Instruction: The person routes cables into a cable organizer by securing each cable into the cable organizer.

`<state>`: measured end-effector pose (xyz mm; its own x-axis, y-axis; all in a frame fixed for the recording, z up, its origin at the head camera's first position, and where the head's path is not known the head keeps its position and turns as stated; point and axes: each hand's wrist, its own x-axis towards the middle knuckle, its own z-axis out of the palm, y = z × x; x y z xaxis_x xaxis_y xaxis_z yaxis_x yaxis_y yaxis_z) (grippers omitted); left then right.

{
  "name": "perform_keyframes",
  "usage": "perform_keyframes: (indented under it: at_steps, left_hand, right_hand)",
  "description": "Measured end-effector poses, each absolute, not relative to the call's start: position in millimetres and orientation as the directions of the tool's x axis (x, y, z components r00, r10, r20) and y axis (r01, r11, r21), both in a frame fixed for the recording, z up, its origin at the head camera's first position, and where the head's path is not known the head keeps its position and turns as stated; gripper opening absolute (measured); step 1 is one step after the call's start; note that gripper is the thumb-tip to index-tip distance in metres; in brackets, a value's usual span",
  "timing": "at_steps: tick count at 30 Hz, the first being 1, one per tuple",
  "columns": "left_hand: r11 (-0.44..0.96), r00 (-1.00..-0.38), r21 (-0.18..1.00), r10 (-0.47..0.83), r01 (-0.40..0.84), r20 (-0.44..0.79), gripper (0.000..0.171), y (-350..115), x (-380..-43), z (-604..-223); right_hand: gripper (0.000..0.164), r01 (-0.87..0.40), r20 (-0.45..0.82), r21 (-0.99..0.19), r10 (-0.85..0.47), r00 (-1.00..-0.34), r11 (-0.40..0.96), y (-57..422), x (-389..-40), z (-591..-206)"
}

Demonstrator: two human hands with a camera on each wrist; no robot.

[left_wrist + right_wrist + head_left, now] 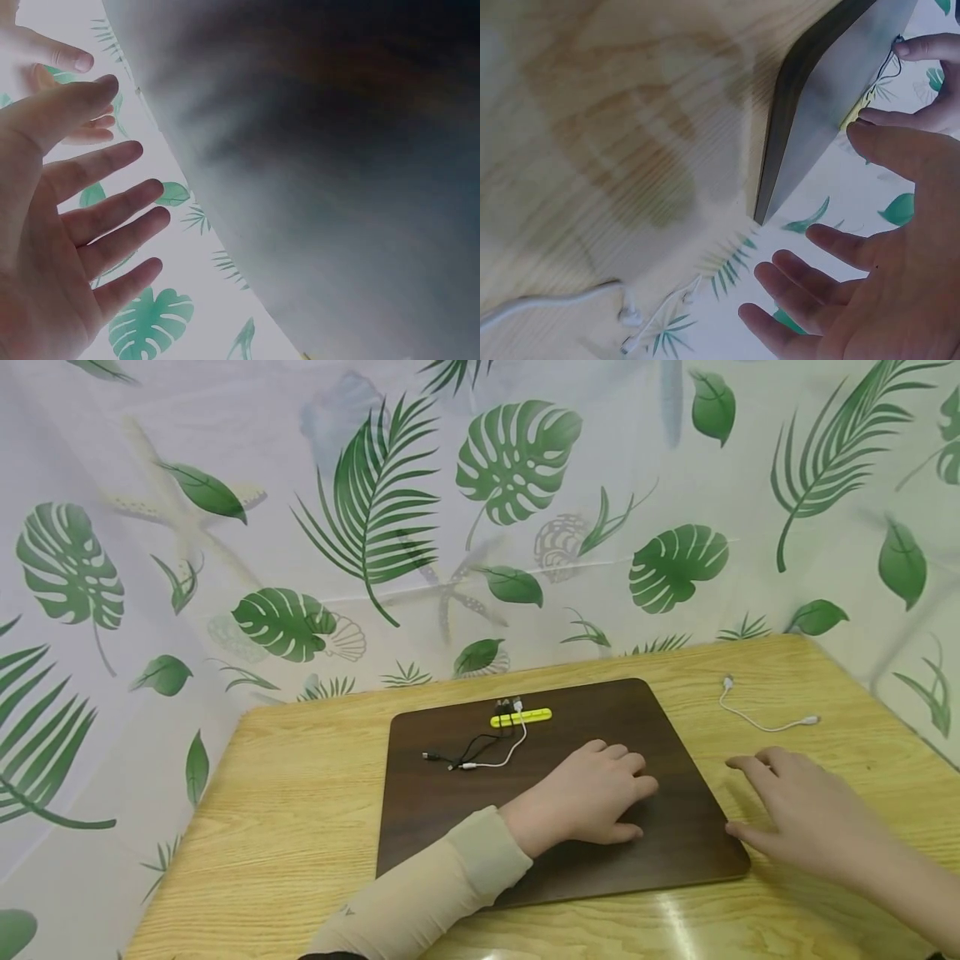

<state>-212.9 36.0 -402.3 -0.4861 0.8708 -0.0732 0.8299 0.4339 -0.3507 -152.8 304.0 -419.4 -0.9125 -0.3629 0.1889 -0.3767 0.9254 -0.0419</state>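
My left hand (592, 793) hovers palm down over the right part of a dark brown board (435, 810), fingers loosely spread, holding nothing. Just off the board's right edge is my right hand (802, 814), its fingers apart and no object in them. Near the board's far edge lies a yellow cable holder (537, 716). Black cables (480, 740) and a white cable (512, 757) sit in it by one end, and their other ends trail left on the board. A loose white cable (759, 727) lies on the table beyond my right hand.
The board rests on a light wood-grain table (292, 793). Behind and at the sides hangs a white cloth (585, 468) printed with green leaves. In the right wrist view the board's rounded corner (776, 150) stands close to my right fingers.
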Motion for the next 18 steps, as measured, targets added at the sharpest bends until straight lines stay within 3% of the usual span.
perform_keyframes:
  at_steps: [18]
  left_hand:
    - [0.388, -0.451, -0.35, 0.885, 0.853, -0.116, 0.058, 61, -207, -402]
  right_hand:
    - [0.083, -0.319, 0.179, -0.009, -0.312, -0.933, 0.948, 324, -131, -416]
